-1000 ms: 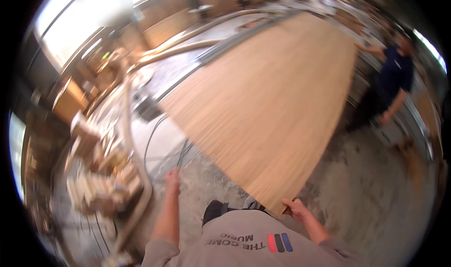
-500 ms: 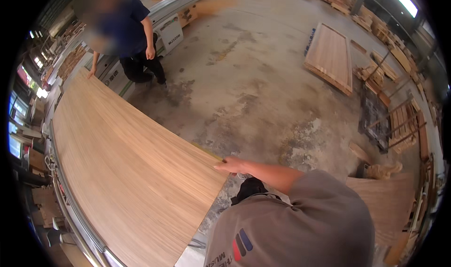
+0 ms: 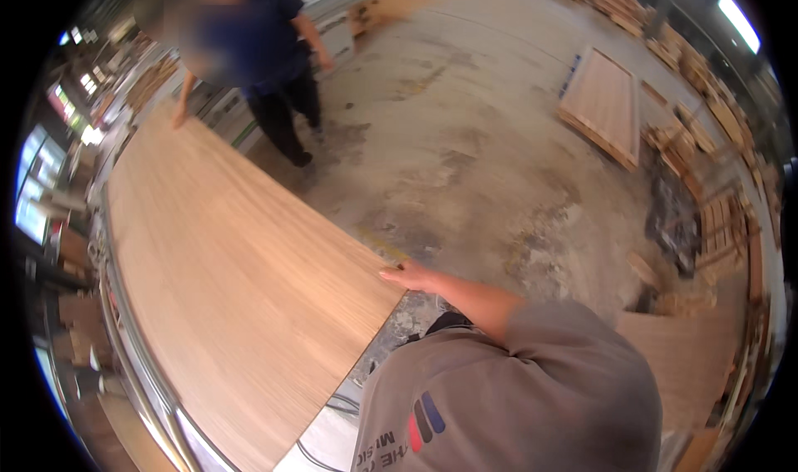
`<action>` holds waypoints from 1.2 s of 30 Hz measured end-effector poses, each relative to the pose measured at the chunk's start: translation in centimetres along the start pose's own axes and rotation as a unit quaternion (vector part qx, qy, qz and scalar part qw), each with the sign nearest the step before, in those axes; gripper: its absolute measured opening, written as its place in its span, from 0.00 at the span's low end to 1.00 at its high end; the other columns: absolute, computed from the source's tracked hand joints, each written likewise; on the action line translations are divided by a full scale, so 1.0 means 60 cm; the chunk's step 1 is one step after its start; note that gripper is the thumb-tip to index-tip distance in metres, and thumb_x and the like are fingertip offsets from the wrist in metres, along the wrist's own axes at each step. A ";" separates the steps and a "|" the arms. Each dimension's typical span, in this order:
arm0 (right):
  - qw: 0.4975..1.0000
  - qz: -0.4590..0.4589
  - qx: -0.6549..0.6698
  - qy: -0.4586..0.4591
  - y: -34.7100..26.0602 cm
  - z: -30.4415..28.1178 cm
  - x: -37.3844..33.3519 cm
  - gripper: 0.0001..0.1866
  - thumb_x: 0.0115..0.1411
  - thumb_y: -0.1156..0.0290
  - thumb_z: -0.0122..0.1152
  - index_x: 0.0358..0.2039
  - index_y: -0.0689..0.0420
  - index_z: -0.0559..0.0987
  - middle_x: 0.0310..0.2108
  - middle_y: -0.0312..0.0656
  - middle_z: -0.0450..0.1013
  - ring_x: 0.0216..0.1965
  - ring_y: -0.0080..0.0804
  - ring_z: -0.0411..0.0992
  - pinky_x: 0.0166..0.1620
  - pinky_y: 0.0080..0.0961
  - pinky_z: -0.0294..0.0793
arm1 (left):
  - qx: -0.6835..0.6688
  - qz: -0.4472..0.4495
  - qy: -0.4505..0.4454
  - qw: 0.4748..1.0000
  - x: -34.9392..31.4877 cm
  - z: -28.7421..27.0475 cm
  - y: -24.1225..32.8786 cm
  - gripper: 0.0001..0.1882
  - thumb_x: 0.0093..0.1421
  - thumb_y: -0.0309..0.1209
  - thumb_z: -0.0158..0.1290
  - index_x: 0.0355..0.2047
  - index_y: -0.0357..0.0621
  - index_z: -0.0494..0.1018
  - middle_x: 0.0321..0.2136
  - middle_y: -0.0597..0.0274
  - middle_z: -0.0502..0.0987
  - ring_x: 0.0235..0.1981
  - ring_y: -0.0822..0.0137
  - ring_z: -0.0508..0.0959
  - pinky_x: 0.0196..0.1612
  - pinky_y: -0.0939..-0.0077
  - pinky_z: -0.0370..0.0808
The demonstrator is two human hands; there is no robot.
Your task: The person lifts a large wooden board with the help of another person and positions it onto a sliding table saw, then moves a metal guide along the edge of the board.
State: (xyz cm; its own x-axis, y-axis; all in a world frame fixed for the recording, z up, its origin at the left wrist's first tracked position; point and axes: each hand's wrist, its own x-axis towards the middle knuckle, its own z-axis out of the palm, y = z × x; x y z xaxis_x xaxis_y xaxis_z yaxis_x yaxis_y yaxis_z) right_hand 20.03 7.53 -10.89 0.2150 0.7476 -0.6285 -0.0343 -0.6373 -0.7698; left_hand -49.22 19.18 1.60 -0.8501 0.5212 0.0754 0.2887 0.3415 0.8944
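Observation:
A large wood-grain panel (image 3: 241, 281) lies flat across the left side of the view. At its near right corner, my right hand (image 3: 413, 277) grips the edge, with a finger on the top face. A blurred thin yellow strip (image 3: 381, 244) shows beside the panel's edge, just beyond that hand; its kind is unclear. My left hand is outside the view. At the panel's far end, a co-worker in a dark blue shirt (image 3: 258, 40) touches the far corner with one hand (image 3: 180, 116); the other arm hangs free.
Metal rails (image 3: 125, 322) run along the panel's left side. Behind the co-worker stands a long machine (image 3: 337, 36). A stack of panels (image 3: 603, 106) sits on the concrete floor (image 3: 465, 131) to the right. Another wood panel (image 3: 686, 364) lies behind me at right. Dark cables (image 3: 320, 455) hang below the near edge.
The co-worker has stepped rightward along the panel's far end, legs now apart. My view has shifted slightly. My right hand stays at the panel's corner.

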 end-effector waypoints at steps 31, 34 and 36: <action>0.960 0.063 -0.010 -0.274 0.019 0.048 0.055 0.27 0.59 0.50 0.53 0.51 0.57 0.67 0.42 0.40 0.71 0.38 0.34 0.72 0.30 0.35 0.73 | -0.447 -0.271 -0.107 0.845 -0.348 0.052 -0.235 0.31 0.61 0.42 0.50 0.54 0.29 0.57 0.52 0.45 0.67 0.50 0.50 0.72 0.52 0.52 0.70; 0.971 0.060 0.019 -0.232 0.017 0.035 0.061 0.27 0.58 0.49 0.56 0.50 0.57 0.69 0.42 0.39 0.72 0.37 0.32 0.72 0.29 0.32 0.72 | -0.416 -0.286 -0.126 0.854 -0.372 0.076 -0.188 0.30 0.61 0.43 0.49 0.55 0.32 0.58 0.51 0.49 0.68 0.50 0.52 0.71 0.53 0.53 0.69; 0.974 0.048 0.041 -0.219 0.016 0.016 0.058 0.28 0.57 0.50 0.58 0.49 0.59 0.69 0.42 0.40 0.72 0.36 0.33 0.72 0.31 0.32 0.73 | -0.409 -0.294 -0.129 0.854 -0.395 0.080 -0.194 0.30 0.61 0.44 0.50 0.54 0.32 0.59 0.50 0.50 0.69 0.49 0.53 0.72 0.51 0.55 0.71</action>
State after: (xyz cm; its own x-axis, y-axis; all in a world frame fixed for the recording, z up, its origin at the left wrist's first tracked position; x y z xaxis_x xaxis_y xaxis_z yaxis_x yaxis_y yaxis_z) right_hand 19.82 9.68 -13.91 -0.2295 0.7051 -0.6710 -0.1151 -0.7042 -0.7006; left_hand -30.31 6.59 -12.72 -0.5863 0.6389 -0.4980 -0.6483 -0.0016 0.7613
